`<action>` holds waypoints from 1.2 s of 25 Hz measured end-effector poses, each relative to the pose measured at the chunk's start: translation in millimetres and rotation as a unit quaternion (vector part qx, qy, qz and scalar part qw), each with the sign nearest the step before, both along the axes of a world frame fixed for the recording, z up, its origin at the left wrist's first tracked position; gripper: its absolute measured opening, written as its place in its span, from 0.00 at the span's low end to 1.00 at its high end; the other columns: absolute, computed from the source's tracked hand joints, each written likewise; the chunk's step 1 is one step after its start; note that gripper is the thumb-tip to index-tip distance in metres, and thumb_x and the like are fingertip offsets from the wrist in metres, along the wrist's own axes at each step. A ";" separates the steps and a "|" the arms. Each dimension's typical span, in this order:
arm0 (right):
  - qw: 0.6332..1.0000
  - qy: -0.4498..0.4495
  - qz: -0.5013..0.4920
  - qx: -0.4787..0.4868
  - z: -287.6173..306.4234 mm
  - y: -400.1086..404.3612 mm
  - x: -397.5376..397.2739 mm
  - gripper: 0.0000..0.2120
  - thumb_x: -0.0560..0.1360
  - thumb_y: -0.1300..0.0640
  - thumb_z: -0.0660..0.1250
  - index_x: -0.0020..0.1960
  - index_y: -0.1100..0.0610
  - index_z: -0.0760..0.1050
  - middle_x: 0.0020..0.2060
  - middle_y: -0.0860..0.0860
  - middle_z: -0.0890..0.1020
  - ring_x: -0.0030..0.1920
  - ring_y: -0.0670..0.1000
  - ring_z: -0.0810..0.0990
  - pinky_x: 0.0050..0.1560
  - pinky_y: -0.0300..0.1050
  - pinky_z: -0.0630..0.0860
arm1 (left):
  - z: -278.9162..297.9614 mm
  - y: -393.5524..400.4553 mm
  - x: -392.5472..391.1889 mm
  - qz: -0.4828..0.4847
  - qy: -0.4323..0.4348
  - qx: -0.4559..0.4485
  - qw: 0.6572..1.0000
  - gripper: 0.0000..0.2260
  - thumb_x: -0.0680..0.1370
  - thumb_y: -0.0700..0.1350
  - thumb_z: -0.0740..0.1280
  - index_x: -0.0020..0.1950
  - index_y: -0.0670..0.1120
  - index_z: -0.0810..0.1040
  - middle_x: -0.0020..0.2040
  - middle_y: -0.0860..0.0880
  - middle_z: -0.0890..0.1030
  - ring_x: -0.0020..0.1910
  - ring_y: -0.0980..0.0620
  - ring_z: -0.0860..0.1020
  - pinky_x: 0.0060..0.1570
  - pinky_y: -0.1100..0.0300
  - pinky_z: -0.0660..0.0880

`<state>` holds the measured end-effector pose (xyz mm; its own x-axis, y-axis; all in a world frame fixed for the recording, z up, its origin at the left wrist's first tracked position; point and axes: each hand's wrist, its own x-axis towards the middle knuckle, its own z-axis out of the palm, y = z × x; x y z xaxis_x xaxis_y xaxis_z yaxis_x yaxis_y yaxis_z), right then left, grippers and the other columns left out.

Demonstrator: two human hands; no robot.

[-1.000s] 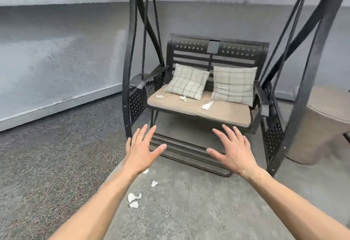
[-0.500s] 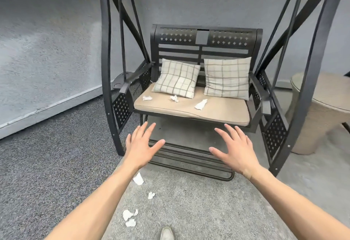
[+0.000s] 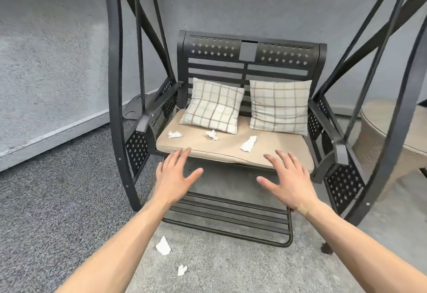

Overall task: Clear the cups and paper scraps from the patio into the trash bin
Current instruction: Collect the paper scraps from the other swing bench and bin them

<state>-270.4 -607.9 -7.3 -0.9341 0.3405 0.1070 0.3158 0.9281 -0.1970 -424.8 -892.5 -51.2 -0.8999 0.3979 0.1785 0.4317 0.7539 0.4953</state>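
Note:
Three white paper scraps lie on the beige seat cushion (image 3: 272, 151) of a black metal swing bench: a left scrap (image 3: 174, 134), a crumpled middle scrap (image 3: 212, 134) and a longer right scrap (image 3: 248, 144). Two more paper scraps lie on the floor, one (image 3: 163, 245) beside my left forearm and a smaller one (image 3: 182, 270) nearer me. My left hand (image 3: 175, 174) and my right hand (image 3: 287, 179) hover with fingers spread just in front of the cushion's front edge, holding nothing. No cup or trash bin is in view.
Two checked pillows (image 3: 213, 105) (image 3: 280, 103) lean on the bench back. The swing's black frame posts (image 3: 116, 98) (image 3: 392, 130) stand on both sides, a footrest rack (image 3: 231, 218) lies below. A round wicker table (image 3: 397, 135) stands at the right. A grey wall is behind.
The view has closed in on the bench. Both hands now reach the cushion's front edge. The floor scraps have slid lower in view.

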 end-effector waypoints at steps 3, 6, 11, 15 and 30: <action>1.000 0.000 -0.005 -0.007 -3.2 9.6 -34.9 0.34 0.72 0.30 0.56 0.74 0.40 0.57 0.77 0.49 0.57 0.77 0.56 0.50 0.73 0.58 0.56 | -6.6 9.4 -41.1 0.003 -0.005 0.008 1.000 0.35 0.72 0.72 0.54 0.77 0.59 0.57 0.78 0.53 0.61 0.77 0.53 0.56 0.74 0.43 0.53; 1.000 -0.003 -0.006 -0.016 -9.6 27.0 -69.7 0.33 0.72 0.30 0.57 0.74 0.41 0.57 0.77 0.49 0.57 0.77 0.56 0.50 0.74 0.58 0.55 | -12.1 22.8 -78.1 0.004 -0.008 0.011 1.000 0.35 0.72 0.72 0.54 0.76 0.59 0.59 0.77 0.53 0.62 0.76 0.53 0.57 0.74 0.42 0.54; 0.999 0.005 -0.007 -0.050 -29.4 64.0 -145.2 0.33 0.72 0.31 0.57 0.73 0.40 0.58 0.77 0.49 0.57 0.76 0.56 0.51 0.73 0.59 0.56 | -19.5 57.1 -137.7 0.004 -0.014 0.005 1.000 0.34 0.74 0.69 0.57 0.77 0.58 0.57 0.78 0.52 0.61 0.76 0.52 0.59 0.72 0.42 0.55; 0.998 0.006 -0.004 -0.069 -42.7 102.9 -215.6 0.32 0.72 0.31 0.58 0.72 0.39 0.58 0.76 0.48 0.58 0.76 0.55 0.52 0.72 0.58 0.57 | -16.9 95.7 -197.9 0.017 -0.029 -0.006 0.999 0.33 0.76 0.66 0.61 0.77 0.55 0.59 0.77 0.51 0.62 0.76 0.51 0.59 0.73 0.42 0.56; 0.986 -0.070 -0.045 -0.146 -104.1 182.5 -359.7 0.33 0.72 0.38 0.65 0.73 0.43 0.60 0.75 0.49 0.62 0.73 0.54 0.59 0.67 0.57 0.64 | -61.0 129.8 -329.3 0.116 -0.152 -0.073 0.979 0.33 0.77 0.59 0.65 0.78 0.53 0.57 0.77 0.48 0.61 0.75 0.46 0.62 0.70 0.40 0.60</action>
<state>-630.1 -425.4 -111.4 -0.8974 0.4196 -0.1363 0.4373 0.8054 -0.4001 -754.2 -762.8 -112.2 -0.9717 0.1788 -0.1545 0.0908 0.8861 0.4546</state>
